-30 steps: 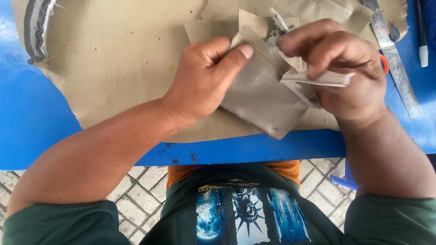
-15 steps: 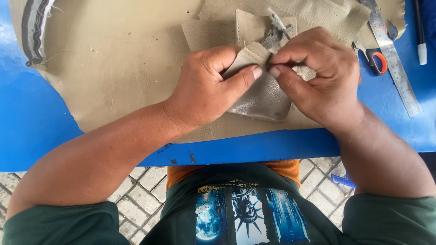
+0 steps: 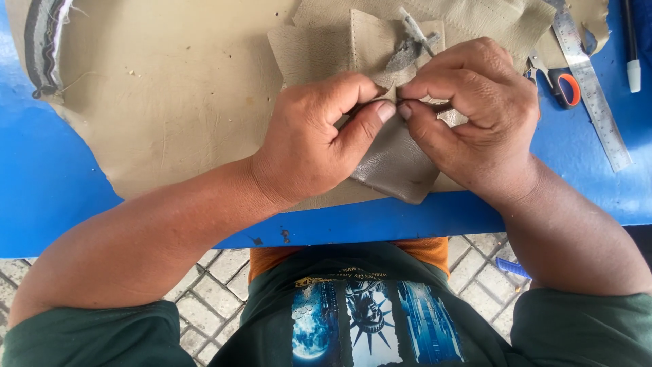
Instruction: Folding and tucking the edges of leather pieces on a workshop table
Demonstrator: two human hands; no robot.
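Over the blue table [image 3: 68,177], the hands have drawn closer together than a second ago, when the right hand was lifted apart with a folded strip in its fingers; now both thumbs meet tip to tip at the top edge of the leather piece [image 3: 394,166]. The piece has shifted little since half a second ago, hanging a bit lower toward the table's near edge. It lies between the two hands, on the large beige hide [image 3: 170,95], its lower corner pointing at the person. The left hand [image 3: 312,143] is curled closed, thumb and forefinger pinching the piece's upper edge. The right hand [image 3: 475,109] is likewise closed, pinching the same edge just beside the left thumb. Behind the knuckles lie smaller beige scraps [image 3: 305,47]. To the right, scissors [image 3: 560,85] with orange handles sit beside a steel ruler [image 3: 591,88], and a pen [image 3: 631,54] lies near the table's edge.
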